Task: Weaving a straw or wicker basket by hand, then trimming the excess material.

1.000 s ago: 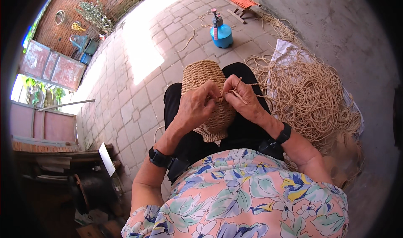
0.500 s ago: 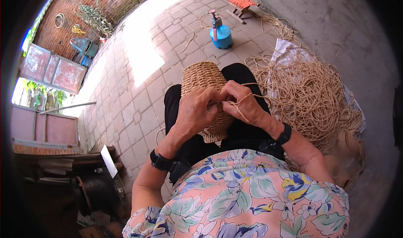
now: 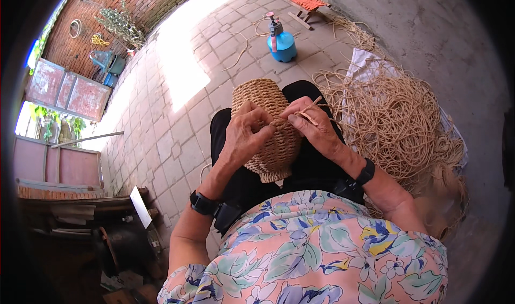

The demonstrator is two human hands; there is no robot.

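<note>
1. The tapered tan basket of woven cord [image 3: 262,96] is lying on the black-trousered lap [image 3: 315,170].
2. The left hand [image 3: 245,135] is curling its fingers loosely over the basket; whether they are gripping anything, I cannot tell.
3. The right hand [image 3: 316,128] is pinching a thin tan cord [image 3: 307,118].
4. Unlike half a second ago, the hands are sitting apart, baring weave between them.

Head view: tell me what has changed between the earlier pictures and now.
The hands have parted from near-touching: the left hand has shifted slightly left, the right hand slightly up and right. The right hand still holds the cord; whether the left let anything go, I cannot tell. The woven basket, blue sprayer and cord pile stayed put.
</note>
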